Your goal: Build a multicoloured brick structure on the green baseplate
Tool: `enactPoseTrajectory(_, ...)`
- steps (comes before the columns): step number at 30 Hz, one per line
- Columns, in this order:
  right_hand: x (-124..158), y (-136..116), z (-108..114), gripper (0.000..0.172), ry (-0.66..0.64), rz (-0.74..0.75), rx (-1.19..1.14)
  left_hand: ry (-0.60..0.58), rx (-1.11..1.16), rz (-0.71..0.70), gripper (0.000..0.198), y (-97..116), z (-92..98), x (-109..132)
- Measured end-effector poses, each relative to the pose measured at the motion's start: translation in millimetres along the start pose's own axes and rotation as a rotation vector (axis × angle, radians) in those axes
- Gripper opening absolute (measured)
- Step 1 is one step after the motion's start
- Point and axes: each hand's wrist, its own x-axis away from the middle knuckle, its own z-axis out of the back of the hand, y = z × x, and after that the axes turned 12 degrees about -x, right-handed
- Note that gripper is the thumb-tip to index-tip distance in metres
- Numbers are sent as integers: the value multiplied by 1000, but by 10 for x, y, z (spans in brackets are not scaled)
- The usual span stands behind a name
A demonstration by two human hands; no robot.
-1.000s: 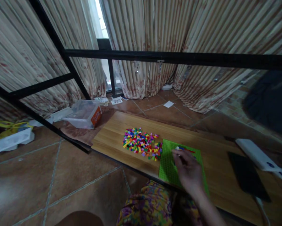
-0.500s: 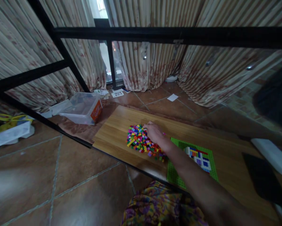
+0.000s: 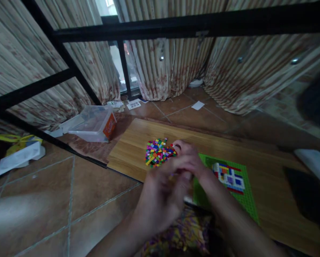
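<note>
Small colourful toy building bricks (image 3: 157, 151) lie in a loose pile on a wooden board. Over the near right side of this pile my right hand (image 3: 188, 155) has its fingers curled inward; whatever they pinch is too small or hidden to make out. My left hand (image 3: 162, 198) is raised in front, closer to the camera, its fingers bent towards the right hand and smeared by motion. A green baseplate (image 3: 249, 189) lies to the right, partly beneath my right forearm. On it sits a flat build of white, blue, red and yellow bricks (image 3: 229, 178).
The wooden board (image 3: 130, 142) lies across a tiled floor. Behind its left end stands a clear plastic box (image 3: 89, 125) with an orange label. A dark flat object (image 3: 304, 192) and a white object (image 3: 313, 166) are at the right. Black metal bars (image 3: 162, 30) cross above.
My left hand has come into view from below and met the area of my right hand. The right hand has drawn back slightly right and nearer from the pile. The view has shifted a little.
</note>
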Motion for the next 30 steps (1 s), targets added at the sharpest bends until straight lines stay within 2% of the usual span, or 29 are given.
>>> enactPoseTrajectory(1,169,-46,33,19,11,-7,-25,7,-36,63,24,250,146,-790)
enactPoseTrajectory(2,348,-93,55,19,30,-6,-112,32,-73,123,26,475,238,-1418)
enactPoseTrajectory(3,527,-138,65,19,32,-8,-216,29,-107,149,31,656,280,-1855)
enactPoseTrajectory(4,697,-180,66,18,43,-17,-307,16,-144,150,33,782,285,-2104)
enactPoseTrajectory(5,848,-215,58,17,39,-30,-372,-18,-179,156,33,853,267,-2192)
enactPoseTrajectory(6,976,-242,46,17,49,-49,-418,-57,-216,170,30,876,238,-2165)
enactPoseTrajectory(8,1153,-262,23,16,82,-99,-506,-139,-260,172,24,831,173,-1957)
enactPoseTrajectory(11,1265,-233,7,16,160,-157,-586,-180,-286,153,21,739,78,-1742)
enactPoseTrajectory(17,1321,-182,-58,16,321,-273,-649,-150,-346,137,17,759,-109,-1807)
enactPoseTrajectory(22,1356,-174,-157,16,409,-344,-643,-104,-392,183,15,656,-214,-1738)
enactPoseTrajectory(27,1254,-47,-210,19,407,-241,-583,-43,-221,297,16,482,-228,-1787)
enactPoseTrajectory(30,1141,33,-235,22,383,-158,-498,-50,-124,373,17,385,-215,-1835)
